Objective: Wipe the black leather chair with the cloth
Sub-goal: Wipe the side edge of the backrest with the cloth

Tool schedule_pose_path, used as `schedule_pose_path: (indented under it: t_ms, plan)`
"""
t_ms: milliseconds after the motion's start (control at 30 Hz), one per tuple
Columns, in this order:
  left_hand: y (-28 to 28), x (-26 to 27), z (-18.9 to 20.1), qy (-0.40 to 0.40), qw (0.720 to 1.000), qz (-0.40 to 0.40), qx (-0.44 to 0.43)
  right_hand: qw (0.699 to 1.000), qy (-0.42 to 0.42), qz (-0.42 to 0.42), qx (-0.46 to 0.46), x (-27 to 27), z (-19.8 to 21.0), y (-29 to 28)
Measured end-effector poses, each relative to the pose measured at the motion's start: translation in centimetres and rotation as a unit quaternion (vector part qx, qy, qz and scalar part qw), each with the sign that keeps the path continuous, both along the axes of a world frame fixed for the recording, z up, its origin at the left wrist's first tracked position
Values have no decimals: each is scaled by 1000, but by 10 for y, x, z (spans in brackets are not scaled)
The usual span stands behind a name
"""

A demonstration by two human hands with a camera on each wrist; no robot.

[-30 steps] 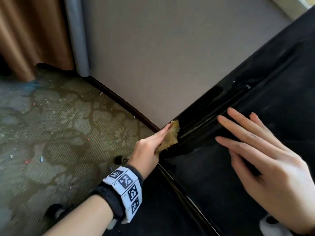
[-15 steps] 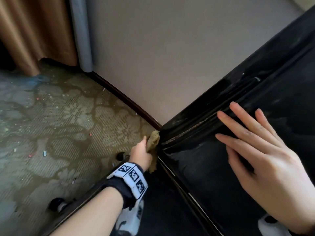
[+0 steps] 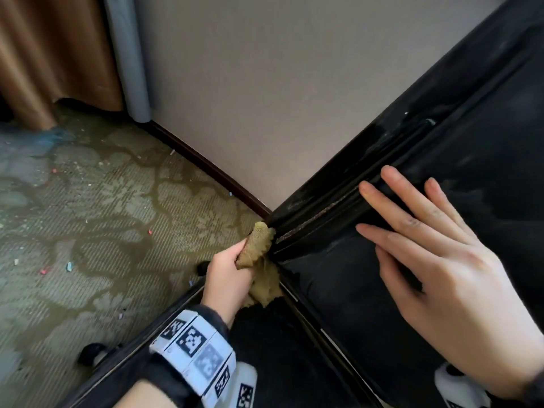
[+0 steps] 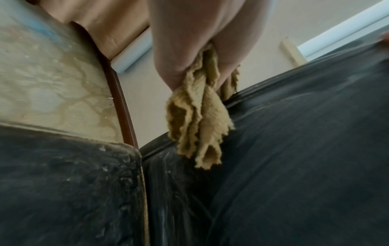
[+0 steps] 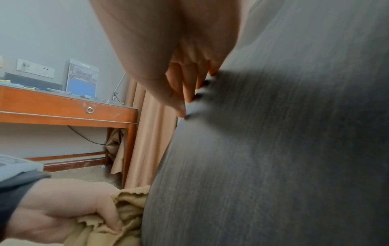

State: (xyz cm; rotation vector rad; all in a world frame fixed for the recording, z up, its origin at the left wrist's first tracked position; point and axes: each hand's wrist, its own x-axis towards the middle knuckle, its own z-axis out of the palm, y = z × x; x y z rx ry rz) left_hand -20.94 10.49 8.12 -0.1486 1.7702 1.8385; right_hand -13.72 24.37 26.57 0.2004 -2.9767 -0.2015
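The black leather chair (image 3: 368, 290) fills the right and bottom of the head view, glossy, with a piped seam running up to the right. My left hand (image 3: 229, 275) grips a bunched mustard-yellow cloth (image 3: 259, 248) and holds it against the chair's corner edge. In the left wrist view the cloth (image 4: 200, 119) hangs from my fingers over the dusty leather (image 4: 294, 158). My right hand (image 3: 435, 260) lies flat on the chair with straight, spread fingers. The right wrist view shows those fingers (image 5: 181, 93) on the leather, and the left hand (image 5: 63, 214) with the cloth (image 5: 118, 221) below.
A beige wall (image 3: 279, 83) stands close behind the chair, with a dark skirting board (image 3: 206, 166) at its foot. Patterned carpet (image 3: 88, 216) with small scattered bits lies to the left. Brown curtains (image 3: 44, 54) hang at the far left. A wooden desk (image 5: 63, 108) shows in the right wrist view.
My left hand slid the cloth down and left along the seam, off the chair's top edge to its corner, and now grips it bunched. The right hand stayed flat on the leather.
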Motion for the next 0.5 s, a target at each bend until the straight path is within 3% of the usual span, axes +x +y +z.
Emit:
schedule_pose_path:
  t_ms: [100, 200, 433, 500]
  plan:
    - [14, -11, -3, -59, 997, 40, -40, 1000, -26, 8, 12, 0, 7, 4]
    - [19, -14, 15, -97, 994, 50, -24, 1000, -28, 6, 8, 1, 7, 6]
    - [-12, 1, 71, -73, 990, 21, 115, 1000, 0, -3, -10, 2, -1, 3]
    - [-10, 2, 80, -8, 994, 32, 107, 1000, -10, -3, -6, 1, 1, 2]
